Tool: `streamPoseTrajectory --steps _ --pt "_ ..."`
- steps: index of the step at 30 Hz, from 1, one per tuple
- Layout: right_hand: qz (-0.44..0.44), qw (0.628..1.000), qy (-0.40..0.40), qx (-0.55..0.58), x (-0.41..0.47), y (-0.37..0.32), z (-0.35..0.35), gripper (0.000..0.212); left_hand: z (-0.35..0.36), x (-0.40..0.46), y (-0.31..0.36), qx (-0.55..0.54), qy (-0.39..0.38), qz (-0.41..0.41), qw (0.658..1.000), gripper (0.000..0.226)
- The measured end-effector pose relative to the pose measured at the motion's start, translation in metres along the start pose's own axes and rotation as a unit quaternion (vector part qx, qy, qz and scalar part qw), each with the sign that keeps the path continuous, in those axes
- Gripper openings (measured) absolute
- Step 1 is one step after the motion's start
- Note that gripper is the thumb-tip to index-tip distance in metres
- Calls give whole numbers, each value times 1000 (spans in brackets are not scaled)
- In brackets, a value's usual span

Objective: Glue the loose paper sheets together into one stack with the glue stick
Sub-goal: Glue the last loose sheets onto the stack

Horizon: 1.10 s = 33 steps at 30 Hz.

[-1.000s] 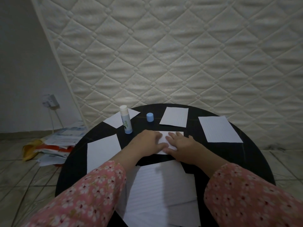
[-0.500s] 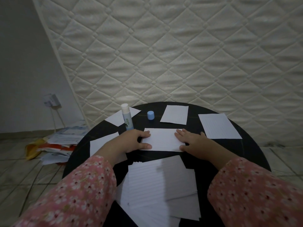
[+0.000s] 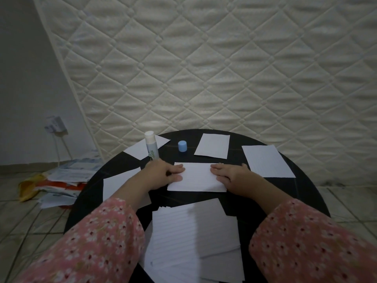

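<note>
A single head-worn view looks forward and down from close above the round black worktop (image 3: 302,186); the quilted mattress (image 3: 224,68) fills the upper frame; floor tiles (image 3: 30,217) flank it.

Two forearms in long, loose sleeves — left sleeve (image 3: 98,244), right sleeve (image 3: 310,242) — of pink fabric printed with small white flowers, dark red at their centres, possibly tiny green leaves. Both hands bare — left hand (image 3: 161,176), right hand (image 3: 234,176).
</note>
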State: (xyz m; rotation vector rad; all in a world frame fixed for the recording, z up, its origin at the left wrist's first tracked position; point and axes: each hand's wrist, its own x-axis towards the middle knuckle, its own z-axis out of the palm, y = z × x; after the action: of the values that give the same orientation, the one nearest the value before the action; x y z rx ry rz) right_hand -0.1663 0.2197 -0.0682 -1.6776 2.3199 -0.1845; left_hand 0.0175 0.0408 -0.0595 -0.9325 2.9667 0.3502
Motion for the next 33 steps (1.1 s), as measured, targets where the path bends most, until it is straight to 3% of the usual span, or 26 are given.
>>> streamPoseTrajectory --steps 4,9,11,13,15,19,23,31,33 --pt "-17 1000 -5 -12 -6 3 1 52 -2 0 -7 -11 -37 -8 999 49" --pt "-8 999 -28 -22 -8 -1 -3 62 -7 -4 -15 -46 -94 -19 994 75" --pt "3 1000 -15 -19 -7 -7 -6 61 -14 -4 -6 -64 -78 -13 995 68" --pt "1 999 48 0 -3 -18 -5 54 -20 -6 13 -88 -13 8 996 55" --pt "-8 995 90 29 -1 -32 2 55 -17 -9 34 -90 34 41 994 57" --pt "-12 997 35 -65 6 -38 27 58 5 -12 49 -7 -42 67 997 64" --pt "35 998 -13 -48 4 -28 18 61 7 -12 32 52 -91 43 994 60" --pt "49 996 -8 -70 -1 -19 9 70 3 -16 2 -18 -88 9 996 68" --pt "51 998 24 -35 -2 -16 7 68 4 -18 1 -63 -32 13 997 58"
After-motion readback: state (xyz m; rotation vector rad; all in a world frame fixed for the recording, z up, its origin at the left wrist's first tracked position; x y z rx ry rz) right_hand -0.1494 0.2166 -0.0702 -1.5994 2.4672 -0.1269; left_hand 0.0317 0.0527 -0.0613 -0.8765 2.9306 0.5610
